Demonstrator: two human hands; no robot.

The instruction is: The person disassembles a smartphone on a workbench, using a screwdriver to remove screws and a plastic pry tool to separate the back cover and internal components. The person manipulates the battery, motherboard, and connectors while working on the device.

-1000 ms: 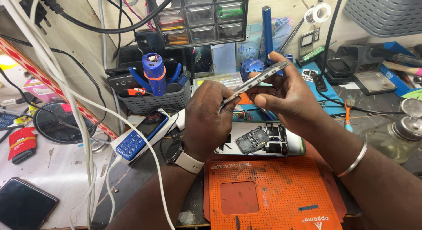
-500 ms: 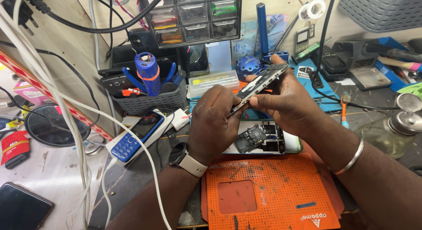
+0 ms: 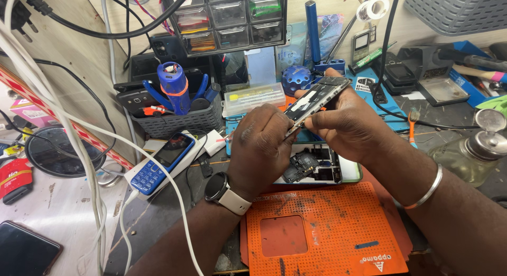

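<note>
Phone panel, a thin flat part with a dark and white face, held tilted in the air above the opened phone body, which lies on the bench at the far edge of the orange perforated mat. The right hand is closed around the panel's upper end, fingers curled behind it and thumb on its near edge; the left hand, a watch at its wrist, pinches the lower end, fingertips shut on the edge. Whether a fine tool sits in the left fingers cannot be told. For clean work at this stage, the panel is best supported by its edges at both ends, kept from flexing, and held directly over the mat so any loosened small part drops there rather than among the white cables or beside the blue keypad phone
</note>
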